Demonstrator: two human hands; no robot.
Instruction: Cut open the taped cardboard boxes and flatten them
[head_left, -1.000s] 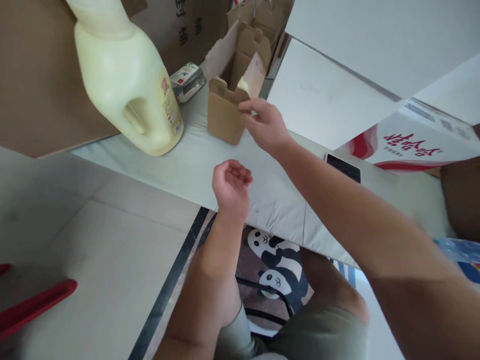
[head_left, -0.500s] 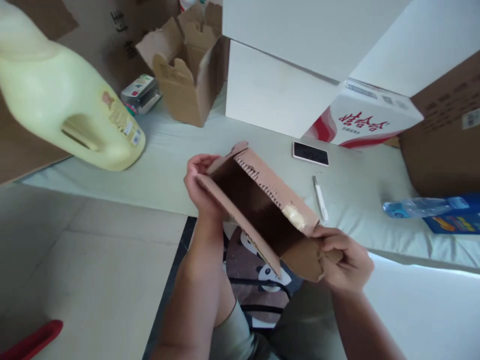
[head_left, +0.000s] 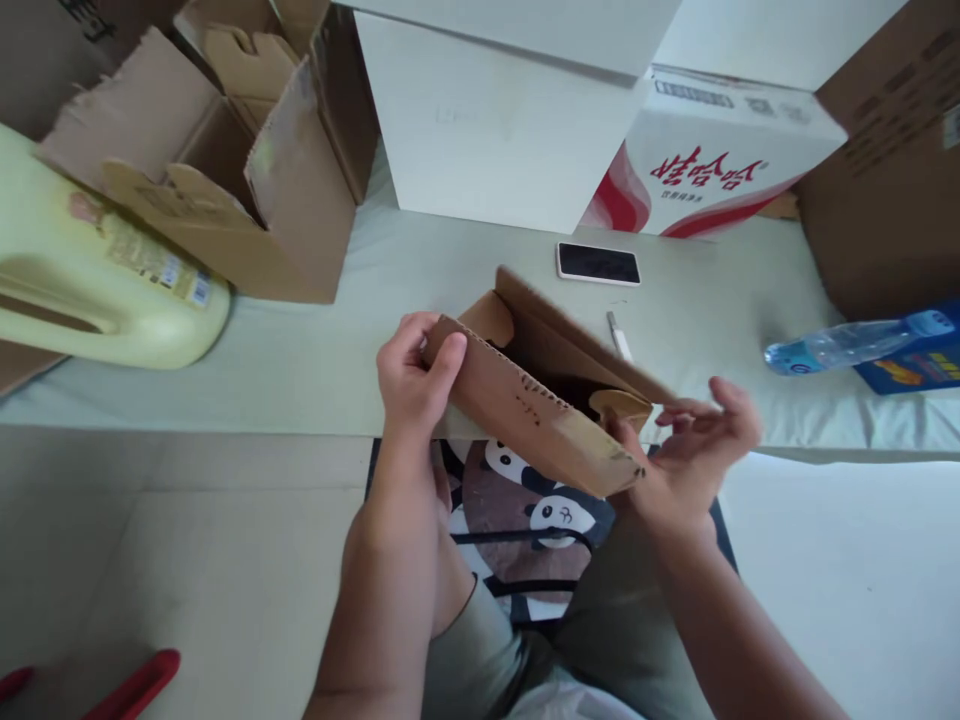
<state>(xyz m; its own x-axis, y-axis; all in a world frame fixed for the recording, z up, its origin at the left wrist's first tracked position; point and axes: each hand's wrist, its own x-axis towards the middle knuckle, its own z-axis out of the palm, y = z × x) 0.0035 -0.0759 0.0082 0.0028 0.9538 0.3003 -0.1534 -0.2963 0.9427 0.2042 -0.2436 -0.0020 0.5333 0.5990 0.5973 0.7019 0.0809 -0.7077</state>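
Observation:
A small open cardboard box [head_left: 536, 405] is tilted between my hands above the edge of the cloth-covered surface, its opening facing up. My left hand [head_left: 416, 370] grips its left end, the thumb over the near wall and the other fingers mostly hidden behind. At the right end, my right hand [head_left: 686, 450] holds the box with its thumb against the brown end flap [head_left: 621, 405]. Some of its other fingers are raised away from the cardboard. Behind the box lies a white-handled craft knife [head_left: 619, 336], partly covered by the box, and a phone [head_left: 598, 264].
A larger open carton [head_left: 300, 235] and a yellow jug [head_left: 172, 330] stand at the left. White boxes [head_left: 487, 130] and a red-and-white carton [head_left: 705, 170] line the back. A plastic bottle [head_left: 855, 342] lies at the right by a blue pack [head_left: 915, 365].
The box has turned so its near outer wall shows. My left thumb has come over that wall. My right hand has changed from a closed hold on the flap to a looser one with fingers raised.

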